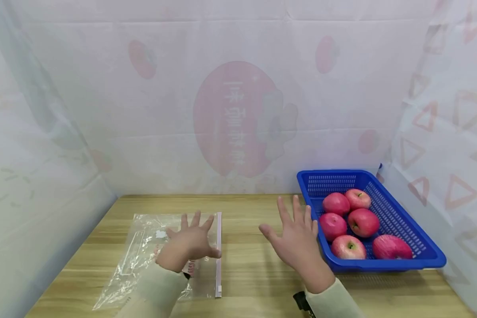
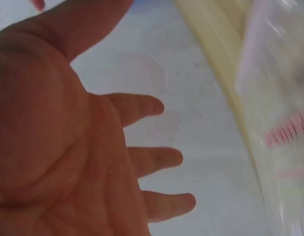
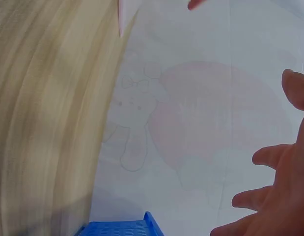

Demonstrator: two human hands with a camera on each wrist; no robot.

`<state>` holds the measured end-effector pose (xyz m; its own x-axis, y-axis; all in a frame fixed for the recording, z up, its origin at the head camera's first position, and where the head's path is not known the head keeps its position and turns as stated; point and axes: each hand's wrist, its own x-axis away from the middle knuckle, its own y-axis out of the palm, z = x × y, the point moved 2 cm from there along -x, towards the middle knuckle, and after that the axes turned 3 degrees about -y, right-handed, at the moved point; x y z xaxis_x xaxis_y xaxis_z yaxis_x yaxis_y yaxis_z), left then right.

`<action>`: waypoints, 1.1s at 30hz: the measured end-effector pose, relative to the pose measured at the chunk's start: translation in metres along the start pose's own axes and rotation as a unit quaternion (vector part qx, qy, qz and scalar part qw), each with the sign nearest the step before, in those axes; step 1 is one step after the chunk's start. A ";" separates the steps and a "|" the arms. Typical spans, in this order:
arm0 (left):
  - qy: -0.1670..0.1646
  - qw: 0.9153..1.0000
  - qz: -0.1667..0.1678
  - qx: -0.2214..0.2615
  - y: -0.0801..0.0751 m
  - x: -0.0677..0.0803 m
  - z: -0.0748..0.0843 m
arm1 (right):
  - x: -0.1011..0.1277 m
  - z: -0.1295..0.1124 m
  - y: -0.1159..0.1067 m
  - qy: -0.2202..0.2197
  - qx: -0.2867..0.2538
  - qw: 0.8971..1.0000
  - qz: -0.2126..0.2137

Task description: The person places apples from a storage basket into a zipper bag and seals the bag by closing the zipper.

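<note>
Left grip [image 1: 189, 242] hangs above the clear bag [image 1: 140, 254].

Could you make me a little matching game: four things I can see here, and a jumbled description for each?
1. Apples
2. Basket
3. Right hand
4. Plastic bag

A. Blue, with slotted walls
B. Clear, lying on the table
C. Pinkish red, grouped in a container
D. Fingers spread, holding nothing

Pairs: 1-C, 2-A, 3-D, 4-B
</note>
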<state>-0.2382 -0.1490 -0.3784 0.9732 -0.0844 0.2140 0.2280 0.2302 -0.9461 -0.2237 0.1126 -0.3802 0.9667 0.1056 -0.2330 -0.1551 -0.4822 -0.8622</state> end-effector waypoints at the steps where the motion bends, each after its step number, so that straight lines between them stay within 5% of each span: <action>1: 0.003 1.000 -0.008 -0.001 0.001 -0.001 -0.008 | 0.001 0.001 0.001 0.001 -0.002 1.000 -0.004; 7: 0.035 0.998 -0.044 -0.015 0.017 -0.011 -0.036 | 0.003 0.003 0.010 0.003 0.006 1.000 -0.015; 12: 0.075 0.995 -0.070 0.001 0.039 -0.022 -0.040 | 0.004 0.001 0.015 0.001 0.019 1.000 -0.018; 16: 0.072 0.995 -0.061 -0.015 0.054 -0.027 -0.038 | 0.004 0.000 0.019 0.002 0.009 0.999 -0.031; 23: 0.070 0.996 -0.045 -0.030 0.064 -0.038 -0.009 | 0.002 0.003 0.026 -0.006 -0.142 0.988 -0.058; 25: 0.075 0.996 -0.045 -0.033 0.066 -0.039 0.002 | 0.001 0.006 0.031 0.005 -0.225 0.972 -0.073; 27: 0.081 0.995 -0.038 -0.045 0.066 -0.039 0.011 | -0.001 0.009 0.037 0.034 -0.321 0.942 -0.094; 33: 0.125 0.988 -0.041 -0.080 0.067 -0.047 0.025 | -0.002 0.017 0.055 0.150 -0.548 0.807 -0.161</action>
<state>-0.2679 -0.1049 -0.4459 0.9087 -0.3385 0.2443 0.2789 0.0571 -0.9586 -0.2377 0.1005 -0.4347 0.9521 0.2438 0.1848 0.2291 -0.9685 0.0974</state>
